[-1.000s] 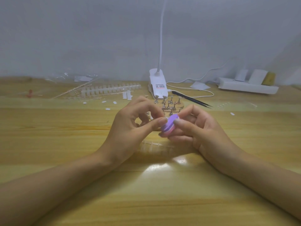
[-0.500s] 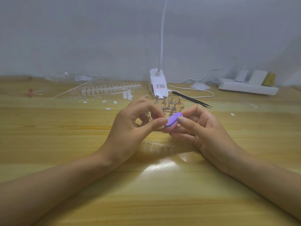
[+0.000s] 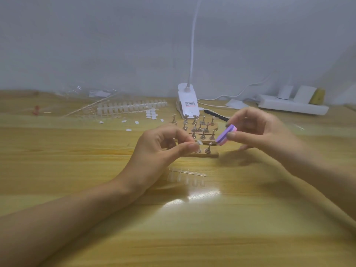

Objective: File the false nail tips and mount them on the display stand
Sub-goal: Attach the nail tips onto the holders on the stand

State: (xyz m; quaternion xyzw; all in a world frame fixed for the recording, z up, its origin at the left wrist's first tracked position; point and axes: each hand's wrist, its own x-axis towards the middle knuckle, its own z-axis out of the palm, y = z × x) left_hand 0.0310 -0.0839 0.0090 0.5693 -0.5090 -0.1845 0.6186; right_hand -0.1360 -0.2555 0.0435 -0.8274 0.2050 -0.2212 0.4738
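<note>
My left hand [image 3: 159,151] pinches a small clear false nail tip [image 3: 199,142] between thumb and forefinger, just in front of the display stand [image 3: 200,132]. The stand is a wooden base with several small metal holders. My right hand [image 3: 258,130] grips a purple and pink buffer block [image 3: 225,134] to the right of the stand, a short gap away from the nail tip. A clear strip of nail tips [image 3: 186,175] lies on the table below my left hand.
A white clip lamp [image 3: 187,103] stands behind the stand, with black tweezers [image 3: 215,115] to its right. Strips of nail tips [image 3: 131,107] and loose adhesive tabs [image 3: 151,114] lie at the back left. A white power strip [image 3: 292,106] sits at the back right.
My right hand has pulled the buffer block up and to the right, away from the nail tip. My left hand stays near the stand, and the stand is now uncovered.
</note>
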